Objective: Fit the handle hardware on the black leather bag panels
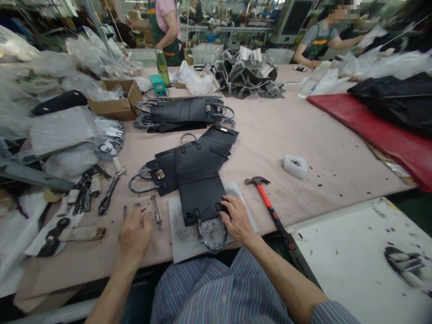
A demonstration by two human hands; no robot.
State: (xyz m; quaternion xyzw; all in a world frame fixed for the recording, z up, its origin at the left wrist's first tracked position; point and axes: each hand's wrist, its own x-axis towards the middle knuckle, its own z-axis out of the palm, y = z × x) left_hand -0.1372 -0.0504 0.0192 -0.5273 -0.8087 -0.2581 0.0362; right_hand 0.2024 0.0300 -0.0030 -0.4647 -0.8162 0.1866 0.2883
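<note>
A black leather bag panel lies near the table edge, partly on a white speckled board. Its dark patterned handle loops toward me. My right hand holds the panel's right edge at a handle tab, fingertips on top. My left hand is over the table left of the board, smeared by motion; whether its fingers hold anything is unclear. Close beside it lies a thin metal punch rod. Another black panel with a gold clasp sits under the first one.
A claw hammer with a red-and-black handle lies right of the board. Beyond are a white block, stacked black bag panels and a heap of grey pieces. Hand tools and plastic bags crowd the left. Two people work across the table.
</note>
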